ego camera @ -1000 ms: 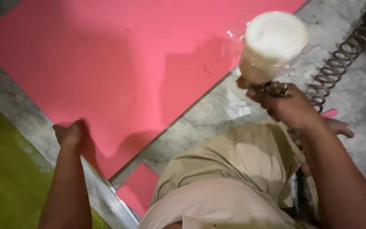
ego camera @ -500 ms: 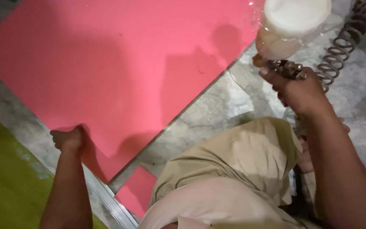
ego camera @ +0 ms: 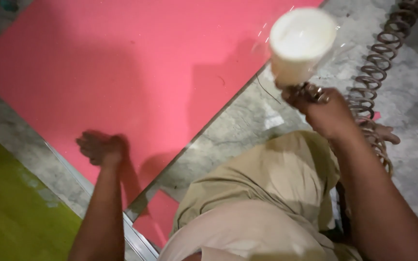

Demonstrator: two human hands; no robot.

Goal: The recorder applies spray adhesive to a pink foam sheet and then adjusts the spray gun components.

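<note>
Since before, your right hand point(ego camera: 327, 113), gripping the white-cupped metal spray gun point(ego camera: 301, 46), swung left over the flat pink panel point(ego camera: 146, 72), where your loosely curled left hand point(ego camera: 100, 147) risks smudging paint.

Right hand point(ego camera: 327, 113) at 2 o'clock gripping spray gun point(ego camera: 302, 92) with white cup point(ego camera: 302, 43), coiled air hose point(ego camera: 373, 92) beside it, left hand point(ego camera: 101, 149) at 9 o'clock pressing pink sheet point(ego camera: 122, 72), grey stone floor point(ego camera: 233, 130)

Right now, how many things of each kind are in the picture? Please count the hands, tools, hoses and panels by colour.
Hands: 2, the left hand flat on the pink panel, the right hand gripping the spray gun
Spray gun with white cup: 1
Coiled hose: 1
Pink panel: 1
Green panel: 1
Total: 6
</note>
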